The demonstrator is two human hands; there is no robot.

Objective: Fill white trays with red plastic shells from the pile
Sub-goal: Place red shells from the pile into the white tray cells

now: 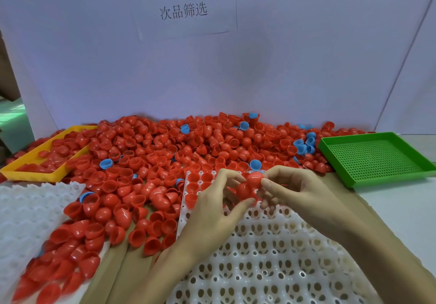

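Obs., left to right. Yellow rectangular plastic tray (pixel 30 174) at far left, partly buried by shells. Spare white moulded plastic tray (pixel 28 214) in front of it on the counter (pixel 401 209). Heap of red dome-shaped plastic shells (pixel 146 162) across the middle, a few blue plastic shells (pixel 106 163) mixed in.

White perforated cell tray (pixel 271 256) being filled lies at centre; only its far-left cells hold red shells, so the task looks early.

Left hand (pixel 212 211): fingers curled, thumb tip under a red shell, held above the tray's far rows. Right hand (pixel 304 193): thumb and forefinger pinch the upper red shell (pixel 254 178). The two hands appear to hold a nested cluster between them; exact count not discernible.

Judgement: step in hand is separating stuck shells. Best done by gripping the rims and twisting apart gently rather than squeezing the domes, then seating each one squarely in a free cell.

Green perforated plastic tray (pixel 377 157) at far right, nothing seen in it.
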